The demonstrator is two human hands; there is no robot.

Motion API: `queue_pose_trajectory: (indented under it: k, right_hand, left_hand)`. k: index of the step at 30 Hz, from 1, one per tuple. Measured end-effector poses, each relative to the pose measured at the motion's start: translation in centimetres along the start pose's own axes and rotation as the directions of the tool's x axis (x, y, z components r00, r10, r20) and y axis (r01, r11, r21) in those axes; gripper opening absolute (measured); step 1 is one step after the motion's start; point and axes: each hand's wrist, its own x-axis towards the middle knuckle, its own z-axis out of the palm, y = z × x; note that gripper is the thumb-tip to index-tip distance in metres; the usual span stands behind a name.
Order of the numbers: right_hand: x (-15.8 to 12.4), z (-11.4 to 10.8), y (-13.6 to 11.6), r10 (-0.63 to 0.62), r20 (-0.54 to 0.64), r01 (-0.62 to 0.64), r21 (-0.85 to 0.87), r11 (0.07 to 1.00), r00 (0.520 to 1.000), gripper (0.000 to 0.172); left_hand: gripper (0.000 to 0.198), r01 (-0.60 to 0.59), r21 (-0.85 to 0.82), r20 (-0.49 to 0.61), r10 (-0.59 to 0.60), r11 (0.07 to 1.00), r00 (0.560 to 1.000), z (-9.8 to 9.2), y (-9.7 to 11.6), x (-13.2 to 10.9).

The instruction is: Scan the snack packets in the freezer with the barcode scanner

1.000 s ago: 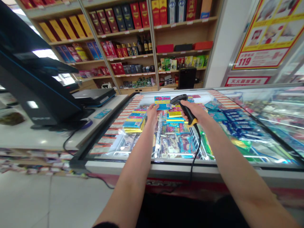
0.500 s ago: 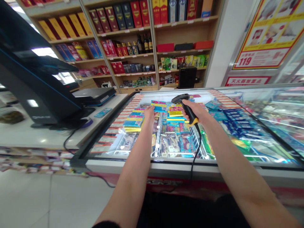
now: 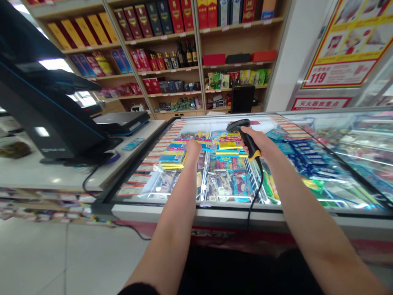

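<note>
My right hand [image 3: 258, 142] is wrapped round the handle of a black and yellow barcode scanner [image 3: 250, 144], whose head points left and whose cable hangs down. My left hand [image 3: 193, 148] is closed on a flat blue packet [image 3: 206, 142] with pink and yellow print; its fingers are mostly hidden from me. Left of that hand, a stack of similar blue and yellow packets [image 3: 172, 157] rests on the freezer's glass top. Another stack, with a yellow packet [image 3: 229, 142] uppermost, lies between my two hands, just left of the scanner.
Beneath the glass of the chest freezer [image 3: 181, 209], wire baskets hold many wrapped goods. A black checkout machine [image 3: 61, 123] and a flat scale [image 3: 121, 122] stand on the left counter [image 3: 73, 180]. Shelves with boxes and bottles [image 3: 187, 53] line the back.
My left hand has lowered the blue packet and tilted it flatter, near the stacks. The scanner in my right hand has shifted slightly right, away from the packet.
</note>
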Motion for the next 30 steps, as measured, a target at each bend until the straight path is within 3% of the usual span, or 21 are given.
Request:
queue_pose_trajectory:
  k: [4, 11, 16, 20, 22, 30]
  right_hand:
    - [0.1, -0.4, -0.1, 0.025, -0.016, -0.025, -0.003, 1.000, 1.000, 0.028]
    - [0.2, -1.1, -0.1, 0.005, -0.040, -0.006, -0.012, 1.000, 0.999, 0.030]
    - [0.1, -1.6, -0.1, -0.022, -0.053, 0.022, -0.007, 1.000, 0.998, 0.030]
    - [0.1, -2.0, -0.4, 0.002, -0.081, -0.002, 0.006, 1.000, 0.997, 0.030]
    - [0.1, -2.0, -0.5, 0.007, -0.084, -0.006, 0.005, 1.000, 0.996, 0.031]
    - [0.0, -1.8, -0.4, -0.011, -0.101, 0.008, -0.027, 1.000, 0.995, 0.030]
  left_hand:
    - [0.038, -0.060, 0.250, 0.036, 0.053, 0.966, 0.998, -0.2, 0.6, -1.8]
    - [0.041, -0.130, 0.404, -0.022, 0.152, 0.906, 0.988, -0.1, 0.7, -2.9]
    - [0.041, -0.209, 0.294, 0.012, 0.215, 0.933, 0.977, 0.7, 1.9, -2.6]
    - [0.069, -0.254, 0.149, 0.153, 0.232, 0.956, 0.961, 1.7, 3.4, -3.1]
    - [0.073, -0.268, 0.118, 0.214, 0.239, 0.956, 0.947, 2.0, 4.0, -3.4]
    - [0.058, -0.273, 0.118, 0.355, 0.216, 0.955, 0.910, 2.3, 4.7, -3.5]
